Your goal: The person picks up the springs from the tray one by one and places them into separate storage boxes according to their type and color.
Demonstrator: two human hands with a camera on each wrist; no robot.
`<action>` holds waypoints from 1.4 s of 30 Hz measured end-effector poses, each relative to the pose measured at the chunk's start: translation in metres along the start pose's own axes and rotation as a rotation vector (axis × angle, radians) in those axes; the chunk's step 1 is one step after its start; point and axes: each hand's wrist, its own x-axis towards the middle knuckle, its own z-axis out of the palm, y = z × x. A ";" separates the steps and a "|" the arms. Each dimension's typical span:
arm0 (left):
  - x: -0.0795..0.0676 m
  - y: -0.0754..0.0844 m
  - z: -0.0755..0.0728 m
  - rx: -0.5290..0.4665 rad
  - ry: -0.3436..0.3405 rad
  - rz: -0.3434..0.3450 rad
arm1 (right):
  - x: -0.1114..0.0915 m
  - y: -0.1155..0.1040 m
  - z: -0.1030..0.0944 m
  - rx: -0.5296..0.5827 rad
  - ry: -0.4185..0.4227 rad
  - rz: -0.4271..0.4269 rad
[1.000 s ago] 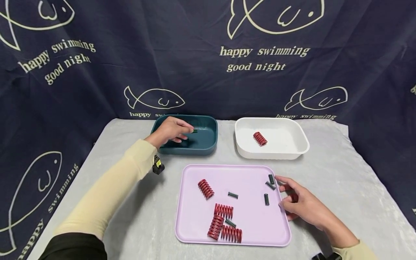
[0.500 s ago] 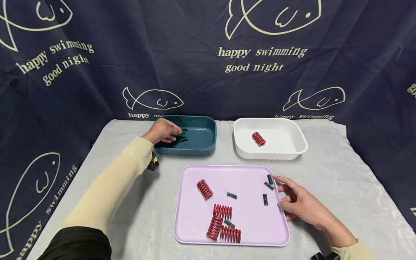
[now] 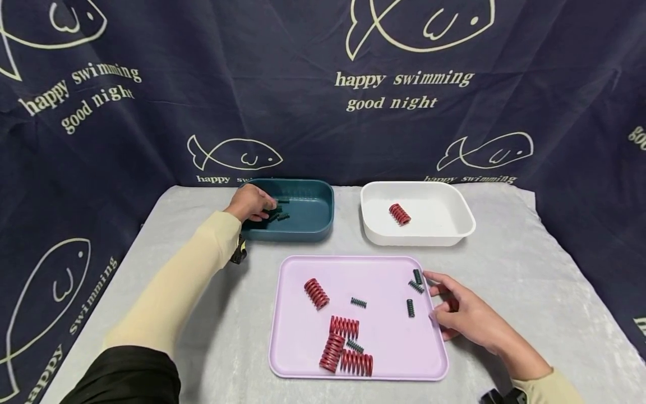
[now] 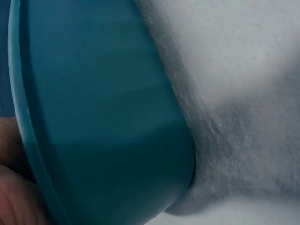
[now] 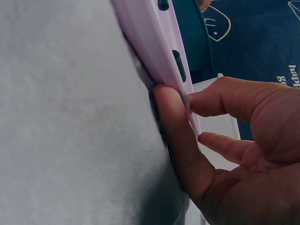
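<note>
My left hand (image 3: pixel 250 202) reaches over the left side of the teal bin (image 3: pixel 310 231), fingers bent down inside. Several small dark green springs (image 3: pixel 284 216) lie by its fingertips; whether it pinches one is hidden. In the left wrist view the bin wall (image 4: pixel 103 103) covers most of the hand. My right hand (image 3: pixel 466 314) holds the right edge of the lilac tray (image 3: pixel 388 348), thumb and fingers on the rim. On the tray are red springs (image 3: pixel 332 352) and small green springs (image 3: pixel 410 308). The right wrist view shows the fingers (image 5: pixel 173 112) against the tray edge.
A white bin (image 3: pixel 439 221) stands to the right of the teal one, with one red spring (image 3: pixel 400 214) inside. Grey cloth (image 3: pixel 515 252) covers the table. A dark blue curtain (image 3: pixel 303 112) with fish prints hangs behind.
My left hand has moved left inside the teal bin. A green spring was at its fingertips a second ago; several now show on the bin floor. The right hand stays on the tray.
</note>
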 end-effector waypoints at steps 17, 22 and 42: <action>-0.003 0.003 0.006 0.014 0.029 0.033 | 0.001 0.001 -0.001 -0.033 0.010 0.019; -0.012 0.012 0.009 -0.120 -0.015 0.135 | 0.001 0.001 -0.001 -0.021 0.009 0.019; -0.096 0.079 0.085 -0.380 -0.405 0.438 | 0.000 0.002 -0.002 0.017 -0.003 0.026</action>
